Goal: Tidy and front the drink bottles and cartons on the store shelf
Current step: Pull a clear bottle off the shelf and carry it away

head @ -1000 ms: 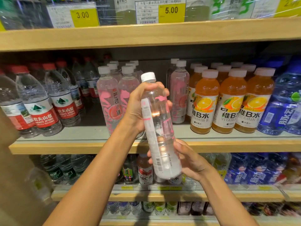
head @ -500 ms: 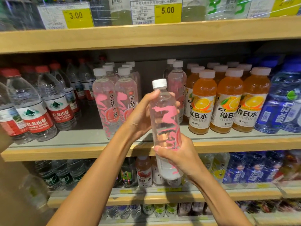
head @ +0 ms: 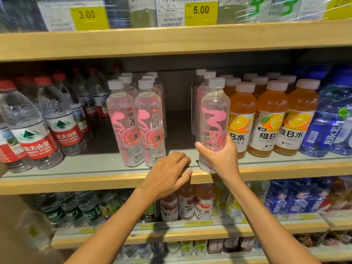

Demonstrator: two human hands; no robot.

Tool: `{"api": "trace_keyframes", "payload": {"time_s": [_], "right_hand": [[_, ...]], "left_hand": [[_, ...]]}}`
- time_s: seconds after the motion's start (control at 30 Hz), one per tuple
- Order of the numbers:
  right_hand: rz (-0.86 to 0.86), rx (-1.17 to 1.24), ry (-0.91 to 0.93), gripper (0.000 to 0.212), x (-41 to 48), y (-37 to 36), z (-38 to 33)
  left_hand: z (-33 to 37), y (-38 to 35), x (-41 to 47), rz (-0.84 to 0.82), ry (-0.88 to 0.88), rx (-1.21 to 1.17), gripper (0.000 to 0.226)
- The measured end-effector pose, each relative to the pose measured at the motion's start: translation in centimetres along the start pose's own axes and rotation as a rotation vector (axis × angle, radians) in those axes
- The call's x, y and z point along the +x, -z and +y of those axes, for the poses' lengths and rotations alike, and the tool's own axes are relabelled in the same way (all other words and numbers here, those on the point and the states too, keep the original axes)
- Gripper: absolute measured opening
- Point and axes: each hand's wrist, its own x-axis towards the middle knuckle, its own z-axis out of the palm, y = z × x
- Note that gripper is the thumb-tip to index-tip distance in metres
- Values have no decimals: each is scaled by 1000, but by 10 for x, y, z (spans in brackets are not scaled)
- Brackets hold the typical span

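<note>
This is a shop: the drinks aisle of a small grocery. Light wooden shelves [head: 76, 182] with grey liners run in tiers, each packed with rows of identical stock facing out. There are clear water bottles with red caps [head: 38, 134], clear bottles printed with pink figures [head: 123, 122], orange drink bottles with white caps [head: 270, 119], and blue plastic bottles [head: 327, 121] on the right. Up top sit yellow price tags, one reading 3.00 [head: 87, 15] and another 5.00 [head: 201, 10] beside printed product details. Small yellow labels [head: 191, 223] line a lower shelf's front.
</note>
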Motion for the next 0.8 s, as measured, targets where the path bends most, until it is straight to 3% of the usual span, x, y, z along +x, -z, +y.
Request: {"api": "trace_keyframes", "payload": {"time_s": [0.17, 0.37, 0.8], "right_hand": [[29, -145, 71, 78, -8, -4, 9], [279, -229, 172, 69, -32, -5, 17], [299, -343, 93, 62, -24, -13, 11]], "left_hand": [[-1, -6, 0, 53, -141, 212, 41], [-1, -7, -2, 76, -128, 227, 40], [3, 1, -6, 74, -106, 163, 41]]}}
